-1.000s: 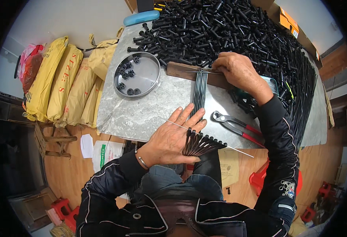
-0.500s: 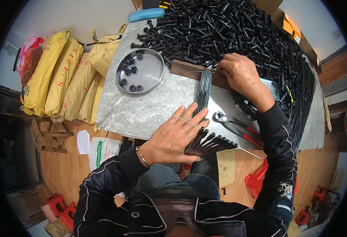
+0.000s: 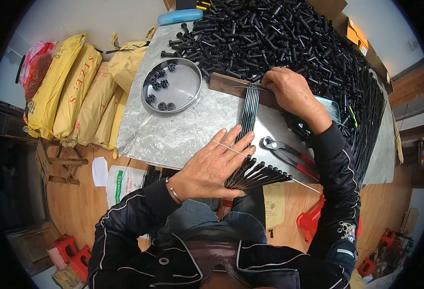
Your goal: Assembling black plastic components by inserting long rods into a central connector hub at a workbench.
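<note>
Grey tabletop [image 3: 173, 135]: left hand [image 3: 212, 166], flat and open, pins fanned black rods [image 3: 253, 176]; right hand [image 3: 291, 89] pinches their far ends, which could splay if pressure slips.

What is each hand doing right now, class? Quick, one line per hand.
Left hand: open, fingers spread, pressing flat on the fanned black rods.
Right hand: curled on the rods' far ends at the wooden block; grip cannot be told.
</note>
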`<state>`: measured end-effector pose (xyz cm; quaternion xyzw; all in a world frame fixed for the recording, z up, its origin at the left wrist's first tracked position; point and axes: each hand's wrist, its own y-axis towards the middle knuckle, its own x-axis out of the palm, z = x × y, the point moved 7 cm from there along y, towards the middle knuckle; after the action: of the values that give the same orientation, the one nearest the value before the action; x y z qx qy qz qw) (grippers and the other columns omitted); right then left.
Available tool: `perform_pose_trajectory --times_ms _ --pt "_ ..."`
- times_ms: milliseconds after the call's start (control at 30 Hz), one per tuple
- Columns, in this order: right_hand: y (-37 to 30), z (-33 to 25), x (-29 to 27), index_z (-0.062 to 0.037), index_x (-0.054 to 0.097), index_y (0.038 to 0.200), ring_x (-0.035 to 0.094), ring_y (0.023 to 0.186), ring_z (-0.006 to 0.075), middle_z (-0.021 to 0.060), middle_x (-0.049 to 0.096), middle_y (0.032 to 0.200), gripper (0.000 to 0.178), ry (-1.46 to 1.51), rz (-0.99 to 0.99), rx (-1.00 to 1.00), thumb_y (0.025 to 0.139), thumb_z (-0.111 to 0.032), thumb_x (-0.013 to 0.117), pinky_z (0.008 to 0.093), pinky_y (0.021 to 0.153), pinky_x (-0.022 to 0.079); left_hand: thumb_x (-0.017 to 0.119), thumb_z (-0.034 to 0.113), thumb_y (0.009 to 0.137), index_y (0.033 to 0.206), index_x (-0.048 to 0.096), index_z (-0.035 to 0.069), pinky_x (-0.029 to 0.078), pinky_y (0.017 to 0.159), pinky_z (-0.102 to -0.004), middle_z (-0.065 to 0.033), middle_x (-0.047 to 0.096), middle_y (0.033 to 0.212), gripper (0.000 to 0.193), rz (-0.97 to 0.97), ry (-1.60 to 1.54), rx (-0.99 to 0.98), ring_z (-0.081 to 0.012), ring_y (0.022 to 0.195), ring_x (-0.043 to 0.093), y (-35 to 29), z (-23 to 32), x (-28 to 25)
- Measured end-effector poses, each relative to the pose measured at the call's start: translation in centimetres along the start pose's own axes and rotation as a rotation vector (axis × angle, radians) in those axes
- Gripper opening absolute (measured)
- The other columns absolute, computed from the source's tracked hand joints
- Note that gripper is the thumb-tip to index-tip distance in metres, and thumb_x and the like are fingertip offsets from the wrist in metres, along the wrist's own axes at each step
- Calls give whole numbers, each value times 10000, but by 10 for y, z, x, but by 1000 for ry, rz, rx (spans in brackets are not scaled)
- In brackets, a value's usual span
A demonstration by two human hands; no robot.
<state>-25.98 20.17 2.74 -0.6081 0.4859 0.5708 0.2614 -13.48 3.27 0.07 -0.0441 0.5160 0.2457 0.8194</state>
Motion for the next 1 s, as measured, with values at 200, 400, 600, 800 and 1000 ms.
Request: perform_pose_trajectory --times_ms 200,400,600,800,1000 --pt "0 2 -1 -41 638 886 618 855 291 102 631 869 102 58 -6 12 812 -44 567 365 741 503 729 506 709 1370 395 28 220 1120 -525 -200 301 1488 881 17 -17 -2 -417 1383 249 -1 -1 1" --pt "-3 2 -6 -44 649 915 625 848 291 97 638 873 130 29 -44 34 819 -59 562 366 729 504 699 518 720 1382 386 10 173 1150 -486 -183 252 1510 892 -16 -11 -6 -369 1413 188 0 -2 2" --pt "-2 3 -8 -46 671 907 642 848 295 110 657 883 142 -10 -117 145 803 -64 576 375 737 503 727 506 700 1376 389 33 201 1134 -510 -185 285 1497 892 17 -13 6 -401 1391 233 -1 -1 2" --pt "-5 15 -7 -50 691 912 645 822 298 103 659 874 159 73 -121 212 791 -72 590 373 720 500 723 509 706 1382 383 32 197 1134 -513 -191 281 1498 894 9 -4 -4 -408 1390 232 -1 -1 3" --pt "-5 8 -8 -62 699 899 646 821 276 79 652 867 148 61 -43 148 785 -55 605 360 720 502 704 509 717 1359 412 2 183 1144 -492 -192 268 1501 869 -4 -10 -8 -374 1406 205 -1 -1 2"
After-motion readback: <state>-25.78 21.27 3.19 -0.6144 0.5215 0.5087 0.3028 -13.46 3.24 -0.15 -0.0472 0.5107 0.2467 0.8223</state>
